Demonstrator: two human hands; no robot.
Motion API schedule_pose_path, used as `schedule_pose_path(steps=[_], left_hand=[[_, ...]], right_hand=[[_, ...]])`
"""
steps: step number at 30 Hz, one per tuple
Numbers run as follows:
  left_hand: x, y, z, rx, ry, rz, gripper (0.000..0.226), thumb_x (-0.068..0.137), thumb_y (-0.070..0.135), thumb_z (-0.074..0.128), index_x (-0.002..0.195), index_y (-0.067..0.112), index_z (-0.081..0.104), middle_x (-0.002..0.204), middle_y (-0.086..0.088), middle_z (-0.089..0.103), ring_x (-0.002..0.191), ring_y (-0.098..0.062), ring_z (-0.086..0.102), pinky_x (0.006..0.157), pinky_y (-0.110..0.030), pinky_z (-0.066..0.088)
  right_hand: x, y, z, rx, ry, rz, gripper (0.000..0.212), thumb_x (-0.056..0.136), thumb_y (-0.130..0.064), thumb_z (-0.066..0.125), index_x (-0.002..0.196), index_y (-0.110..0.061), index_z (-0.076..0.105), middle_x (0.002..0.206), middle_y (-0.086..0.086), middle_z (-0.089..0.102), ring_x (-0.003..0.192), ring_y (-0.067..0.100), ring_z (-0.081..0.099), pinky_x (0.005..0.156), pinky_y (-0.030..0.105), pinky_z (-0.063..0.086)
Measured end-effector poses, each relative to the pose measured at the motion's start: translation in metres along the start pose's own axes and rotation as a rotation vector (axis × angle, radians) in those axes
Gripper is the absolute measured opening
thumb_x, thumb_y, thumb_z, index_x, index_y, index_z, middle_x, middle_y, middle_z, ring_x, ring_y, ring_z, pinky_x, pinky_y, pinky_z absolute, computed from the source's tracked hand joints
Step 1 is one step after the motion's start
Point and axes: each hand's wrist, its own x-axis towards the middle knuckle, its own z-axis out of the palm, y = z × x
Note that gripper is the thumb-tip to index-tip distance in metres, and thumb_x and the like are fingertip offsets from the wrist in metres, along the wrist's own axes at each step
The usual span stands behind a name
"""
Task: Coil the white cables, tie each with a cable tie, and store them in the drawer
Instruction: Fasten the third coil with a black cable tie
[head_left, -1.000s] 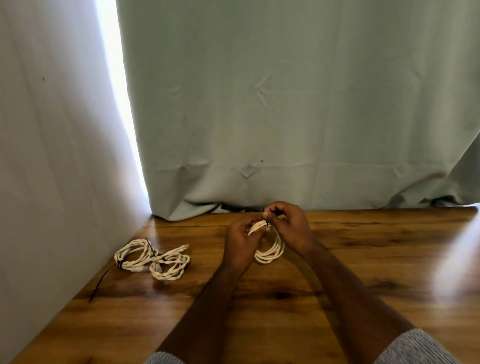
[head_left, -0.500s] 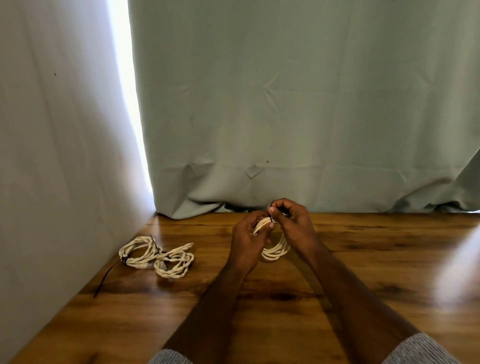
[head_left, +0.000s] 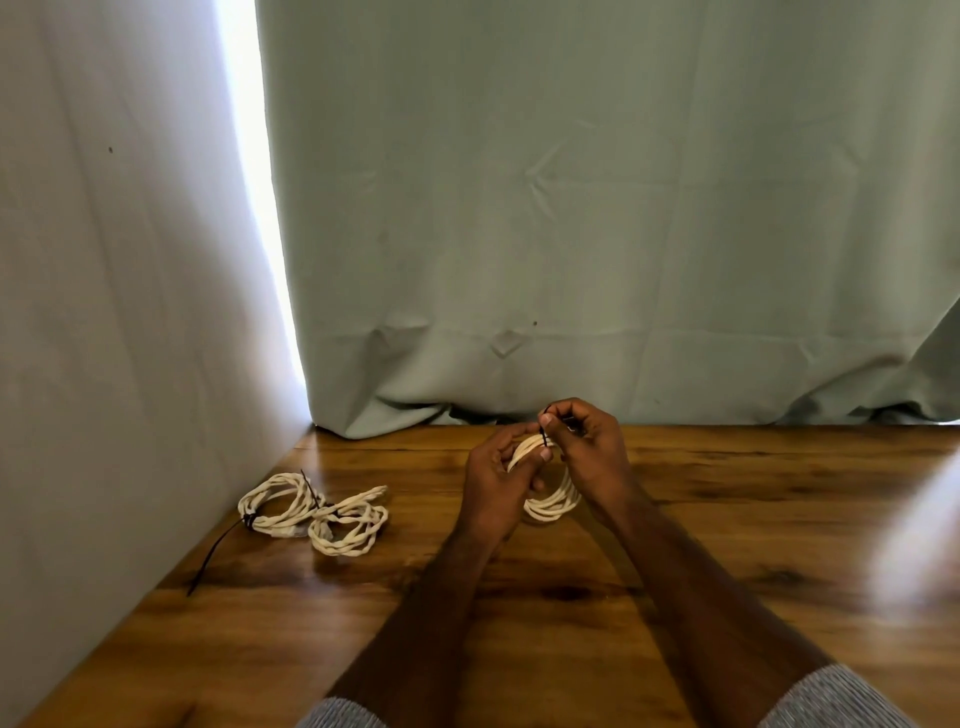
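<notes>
The left hand fingers are gripping the coiled cable, steadying it while the right hand fingers are pinching the cable tie above

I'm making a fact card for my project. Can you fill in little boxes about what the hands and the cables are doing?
left hand: holds the white coil
right hand: pinches the black cable tie at the coil's top
tied coils: two, lying at the table's left, black ties on them
table: brown wood
behind: pale curtain
drawer: not in view
</notes>
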Motion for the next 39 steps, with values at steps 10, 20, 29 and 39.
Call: schedule_pose_path(steps=[10, 20, 29, 39], left_hand=[[0.002, 0.000, -0.002, 0.164, -0.028, 0.109, 0.031, 0.078, 0.002, 0.079, 0.107, 0.010, 0.073, 0.097, -0.001, 0.076, 0.089, -0.013, 0.071, 0.076, -0.028, 0.058], [0.007, -0.007, -0.017, 0.372, -0.026, 0.127, 0.014, 0.081, 0.006, 0.073, 0.093, 0.013, 0.071, 0.086, 0.002, 0.073, 0.081, -0.011, 0.068, 0.076, -0.027, 0.054], [0.010, -0.005, -0.021, 0.363, -0.127, 0.066, 0.014, 0.084, 0.004, 0.073, 0.094, 0.013, 0.072, 0.083, 0.005, 0.070, 0.068, 0.001, 0.062, 0.058, -0.013, 0.045], [0.010, -0.005, -0.023, 0.396, -0.175, 0.023, 0.011, 0.085, 0.008, 0.074, 0.095, 0.013, 0.072, 0.082, 0.004, 0.070, 0.060, 0.003, 0.060, 0.055, -0.012, 0.042]], right_hand=[[0.000, 0.005, -0.004, 0.008, 0.021, 0.029, 0.012, 0.091, -0.005, 0.068, 0.083, -0.014, 0.071, 0.078, 0.002, 0.071, 0.075, 0.013, 0.066, 0.071, 0.028, 0.054], [0.000, -0.006, -0.020, -0.110, -0.268, -0.031, 0.010, 0.087, -0.004, 0.073, 0.093, -0.010, 0.077, 0.086, 0.001, 0.076, 0.083, 0.011, 0.070, 0.076, 0.021, 0.053], [0.006, -0.020, -0.044, -0.341, -0.493, -0.118, 0.019, 0.091, -0.006, 0.069, 0.102, -0.018, 0.078, 0.096, -0.010, 0.076, 0.093, 0.003, 0.069, 0.082, 0.012, 0.048], [0.005, -0.024, -0.048, -0.519, -0.513, -0.240, 0.011, 0.083, -0.013, 0.080, 0.091, -0.020, 0.079, 0.086, -0.009, 0.071, 0.082, 0.010, 0.067, 0.064, 0.010, 0.045]])
